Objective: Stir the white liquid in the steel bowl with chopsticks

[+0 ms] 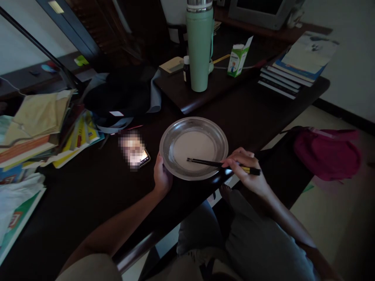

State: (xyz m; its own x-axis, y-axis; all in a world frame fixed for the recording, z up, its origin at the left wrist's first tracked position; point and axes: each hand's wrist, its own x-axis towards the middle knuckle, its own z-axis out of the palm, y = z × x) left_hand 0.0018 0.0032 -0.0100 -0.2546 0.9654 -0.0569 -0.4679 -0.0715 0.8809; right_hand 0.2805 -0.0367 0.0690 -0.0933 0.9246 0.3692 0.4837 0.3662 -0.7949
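Observation:
A round metal bowl (165,137) with a pale, whitish content (191,146) stands near the front edge of the dark table. My left hand (162,177) grips the bowl's left rim, thumb up along its side and the other fingers hidden beneath or behind it. In my right hand (244,168) is a pair of black chopsticks (205,162) with gold-coloured ends. Their tips reach over the bowl's right side to the pale content; whether they dip into it I cannot tell. A lit phone (144,158), its screen partly blurred, lies left of the bowl.
Behind the bowl stand a tall green thermos (200,50), a small dark bottle (186,70) and a green-and-white box (238,60). Books (293,74) are stacked at the right, papers and books (41,125) at the left. A black bag (120,93) lies behind the phone; a pink bag (328,154) is at the right.

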